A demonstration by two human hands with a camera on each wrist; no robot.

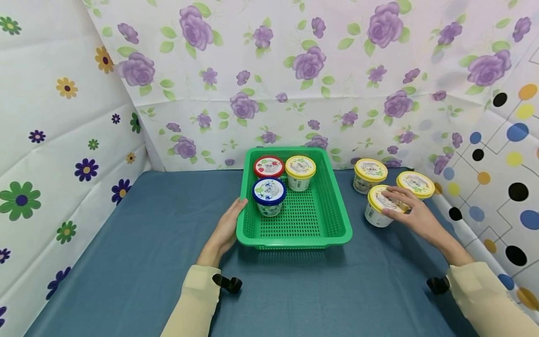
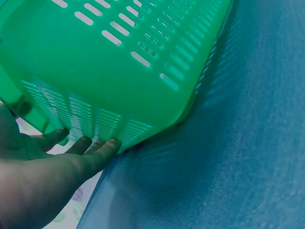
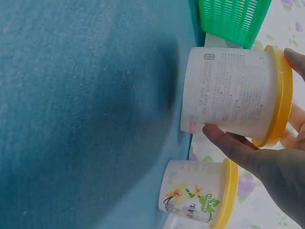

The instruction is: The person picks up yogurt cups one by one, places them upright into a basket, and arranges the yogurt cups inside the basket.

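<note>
A green plastic basket [image 1: 294,242] stands on the table. Inside are a red-lidded cup [image 1: 269,166], a blue-lidded cup [image 1: 269,192] and a yellow-lidded cup [image 1: 300,168], all upright. My left hand [image 1: 225,229] is at the basket's left side; its straight fingers [image 2: 102,151] rest against the slotted outer wall. Right of the basket, my right hand [image 1: 414,215] grips a white cup with a yellow lid [image 1: 377,213], digits spread around its lid and side. Printed text covers this cup's side [image 3: 228,90]. Whether it touches the table is unclear.
Behind the gripped cup stand two more yellow-lidded cups, one behind left [image 1: 369,175] and one behind right [image 1: 416,184], partly covered by the hand. Flowered sheeting [image 1: 269,93] rises at the table's back edge. Dotted sheeting [image 1: 505,187] borders the right side.
</note>
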